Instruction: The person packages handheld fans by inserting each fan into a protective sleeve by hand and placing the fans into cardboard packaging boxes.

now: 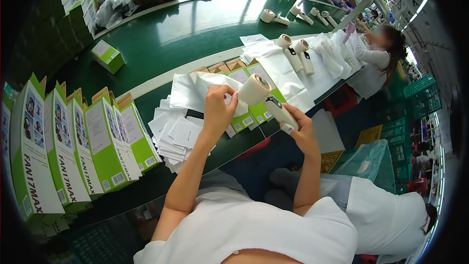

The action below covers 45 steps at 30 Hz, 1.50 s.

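Note:
My right hand (304, 129) is wrapped round the handle of a cream handheld fan (255, 89), its round head raised and pointing up and left. My left hand (221, 105) is pinched on a thin white bag (188, 90), close to the fan head. Below the bag lies a loose pile of white leaflets (178, 134). Several green and white boxes (239, 74) with open brown flaps lie behind and under the fan.
Upright FAN17MAX boxes (100, 142) line the left. One green box (107, 56) sits on the green conveyor (190, 27), with several fans (273, 17) farther along. Two fans (300, 56) rest on white bags at right. A co-worker (376, 58) sits beyond; another person (386, 210) bends at my right.

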Tool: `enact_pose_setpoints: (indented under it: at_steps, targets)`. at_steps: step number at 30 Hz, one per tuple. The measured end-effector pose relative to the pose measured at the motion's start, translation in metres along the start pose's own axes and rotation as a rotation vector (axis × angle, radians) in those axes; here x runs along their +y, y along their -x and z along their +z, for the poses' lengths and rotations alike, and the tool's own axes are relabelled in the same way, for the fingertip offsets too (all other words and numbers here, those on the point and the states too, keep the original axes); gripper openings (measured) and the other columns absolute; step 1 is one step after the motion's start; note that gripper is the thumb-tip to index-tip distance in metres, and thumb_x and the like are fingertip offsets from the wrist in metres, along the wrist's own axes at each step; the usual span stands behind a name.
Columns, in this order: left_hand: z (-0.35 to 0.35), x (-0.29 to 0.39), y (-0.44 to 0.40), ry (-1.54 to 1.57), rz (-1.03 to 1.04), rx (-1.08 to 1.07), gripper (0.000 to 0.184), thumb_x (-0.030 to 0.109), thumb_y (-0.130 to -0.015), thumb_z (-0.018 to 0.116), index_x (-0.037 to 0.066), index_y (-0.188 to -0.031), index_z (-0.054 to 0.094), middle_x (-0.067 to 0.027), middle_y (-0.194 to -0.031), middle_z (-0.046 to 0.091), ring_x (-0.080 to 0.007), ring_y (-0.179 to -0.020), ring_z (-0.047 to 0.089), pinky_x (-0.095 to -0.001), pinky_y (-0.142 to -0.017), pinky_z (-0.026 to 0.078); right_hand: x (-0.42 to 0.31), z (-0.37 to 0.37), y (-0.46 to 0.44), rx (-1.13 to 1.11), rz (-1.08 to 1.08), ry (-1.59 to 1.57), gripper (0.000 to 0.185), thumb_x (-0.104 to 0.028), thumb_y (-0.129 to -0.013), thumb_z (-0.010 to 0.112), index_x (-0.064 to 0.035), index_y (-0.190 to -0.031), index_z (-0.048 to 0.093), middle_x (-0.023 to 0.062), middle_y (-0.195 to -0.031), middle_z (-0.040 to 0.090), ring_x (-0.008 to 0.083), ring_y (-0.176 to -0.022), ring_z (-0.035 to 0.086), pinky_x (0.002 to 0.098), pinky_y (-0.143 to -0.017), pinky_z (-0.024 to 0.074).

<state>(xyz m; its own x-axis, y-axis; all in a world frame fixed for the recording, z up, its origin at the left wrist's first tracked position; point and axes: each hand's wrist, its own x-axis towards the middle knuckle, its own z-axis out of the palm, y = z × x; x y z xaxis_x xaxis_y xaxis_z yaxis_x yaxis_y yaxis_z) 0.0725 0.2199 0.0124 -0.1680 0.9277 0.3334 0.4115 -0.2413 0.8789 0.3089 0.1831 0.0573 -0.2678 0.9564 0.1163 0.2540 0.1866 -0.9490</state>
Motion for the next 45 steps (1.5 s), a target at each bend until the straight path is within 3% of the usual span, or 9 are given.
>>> enact_pose_setpoints:
  at_steps: [8, 12, 18, 22, 24, 27, 35, 39, 45]
  targets:
    - [-0.008, 0.015, 0.003, 0.113, -0.038, 0.008, 0.006, 0.003, -0.08, 0.059, -0.002, -0.079, 0.057, -0.0112, -0.082, 0.058, -0.0229, -0.075, 0.051, -0.0321, -0.071, 0.045, 0.006, 0.026, 0.007, 0.01, -0.002, 0.152, 0.052, -0.002, -0.076, 0.063, 0.0005, -0.126, 0.052, 0.0132, -0.114, 0.06, 0.0195, -0.098, 0.056, 0.0269, -0.086, 0.0432]
    - [-0.017, 0.026, -0.001, -0.016, 0.261, 0.018, 0.004, 0.001, -0.082, 0.056, -0.001, -0.085, 0.055, -0.0113, -0.088, 0.06, -0.0253, -0.084, 0.053, -0.0339, -0.077, 0.045, -0.017, 0.026, 0.001, -0.029, -0.165, 0.537, 0.047, -0.005, -0.078, 0.063, -0.0002, -0.124, 0.054, 0.0135, -0.113, 0.061, 0.0204, -0.094, 0.057, 0.028, -0.083, 0.0453]
    - [-0.023, 0.038, 0.005, -0.249, 0.553, 0.001, 0.007, -0.001, -0.083, 0.055, 0.001, -0.09, 0.052, -0.0111, -0.098, 0.061, -0.0269, -0.09, 0.055, -0.0361, -0.082, 0.045, -0.027, 0.019, -0.023, -0.091, 0.06, 0.386, 0.045, -0.005, -0.079, 0.061, -0.0004, -0.124, 0.053, 0.0132, -0.109, 0.062, 0.0223, -0.088, 0.058, 0.0289, -0.078, 0.0472]
    - [-0.026, 0.035, 0.013, -0.243, 0.566, 0.077, 0.011, -0.002, -0.084, 0.054, 0.002, -0.093, 0.05, -0.0103, -0.11, 0.061, -0.0277, -0.089, 0.057, -0.0382, -0.085, 0.045, 0.004, 0.01, -0.039, -0.252, 0.239, -0.503, 0.043, -0.007, -0.083, 0.058, -0.0002, -0.125, 0.052, 0.014, -0.107, 0.061, 0.0217, -0.086, 0.057, 0.0282, -0.075, 0.0476]
    - [-0.021, 0.033, 0.012, -0.185, 0.549, 0.053, 0.011, -0.002, -0.085, 0.053, 0.003, -0.093, 0.049, -0.0099, -0.112, 0.06, -0.0278, -0.089, 0.057, -0.038, -0.086, 0.045, -0.001, 0.027, -0.037, -0.253, 0.229, -0.567, 0.041, -0.014, -0.087, 0.056, 0.0008, -0.125, 0.05, 0.0162, -0.107, 0.06, 0.0199, -0.087, 0.056, 0.0264, -0.077, 0.0463]
    - [-0.008, 0.035, 0.005, -0.003, 0.518, -0.026, 0.011, -0.002, -0.086, 0.052, 0.003, -0.094, 0.048, -0.0087, -0.118, 0.059, -0.0279, -0.089, 0.058, -0.0374, -0.086, 0.044, -0.003, 0.057, -0.03, -0.135, -0.054, 0.009, 0.039, -0.012, -0.083, 0.056, 0.0037, -0.118, 0.051, 0.0189, -0.11, 0.056, 0.0201, -0.092, 0.054, 0.0301, -0.083, 0.0449]
    - [-0.013, 0.069, 0.038, 0.35, 0.187, -0.427, 0.01, -0.002, -0.088, 0.05, 0.003, -0.096, 0.047, -0.0097, -0.119, 0.059, -0.0284, -0.098, 0.059, -0.0343, -0.087, 0.044, 0.027, 0.071, -0.05, 0.085, -0.009, -0.234, 0.043, -0.01, -0.079, 0.057, 0.0005, -0.119, 0.049, 0.0147, -0.115, 0.052, 0.0215, -0.1, 0.051, 0.031, -0.089, 0.0417]
    - [0.003, 0.069, 0.04, 0.416, 0.268, -0.42, 0.011, -0.002, -0.088, 0.05, 0.003, -0.097, 0.048, -0.0104, -0.119, 0.059, -0.0283, -0.101, 0.058, -0.0338, -0.087, 0.043, 0.024, 0.074, -0.059, -0.144, -0.044, -0.001, 0.042, -0.014, -0.081, 0.055, -0.0012, -0.121, 0.048, 0.0117, -0.118, 0.05, 0.0211, -0.103, 0.05, 0.0316, -0.09, 0.0407]
    - [0.023, 0.078, 0.036, 0.368, 0.533, -0.285, 0.014, -0.002, -0.088, 0.051, 0.003, -0.1, 0.049, -0.0101, -0.123, 0.054, -0.0291, -0.103, 0.055, -0.0354, -0.089, 0.044, 0.029, 0.07, -0.073, 0.007, -0.213, -0.088, 0.03, -0.013, -0.085, 0.05, 0.0, -0.112, 0.055, 0.0093, -0.104, 0.059, 0.0162, -0.095, 0.053, 0.0271, -0.085, 0.0421]
